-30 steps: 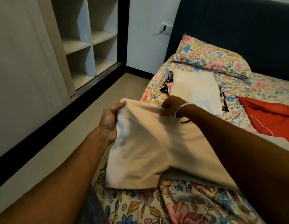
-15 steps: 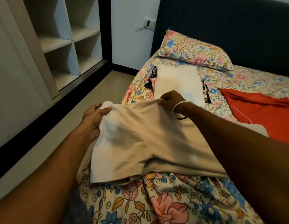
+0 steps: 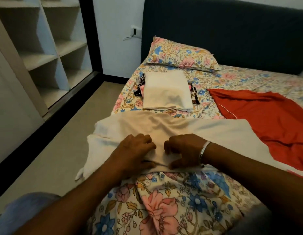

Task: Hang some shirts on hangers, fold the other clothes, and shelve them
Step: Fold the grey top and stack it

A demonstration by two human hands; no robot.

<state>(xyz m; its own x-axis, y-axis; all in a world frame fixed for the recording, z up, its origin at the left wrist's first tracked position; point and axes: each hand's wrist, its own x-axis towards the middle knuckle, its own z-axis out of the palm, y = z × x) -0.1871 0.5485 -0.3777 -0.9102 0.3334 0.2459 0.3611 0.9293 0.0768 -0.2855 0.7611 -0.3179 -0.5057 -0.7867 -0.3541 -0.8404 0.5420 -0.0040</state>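
Both hands, left hand and right hand, are pinching the beige garment with curled fingers near its edge; the fold should be pulled evenly.

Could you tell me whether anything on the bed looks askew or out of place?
Yes: the beige cloth under both hands hangs off the bed's left edge, and a patterned garment sticks out unevenly from beneath the folded white cloth.

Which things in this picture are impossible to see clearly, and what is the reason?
Head view:
- Patterned clothes: covered by the folded white cloth.
- Red garment: cut off by the right edge.
- Beige garment near edge: hidden under left hand and right hand.
- Wall socket: too small.
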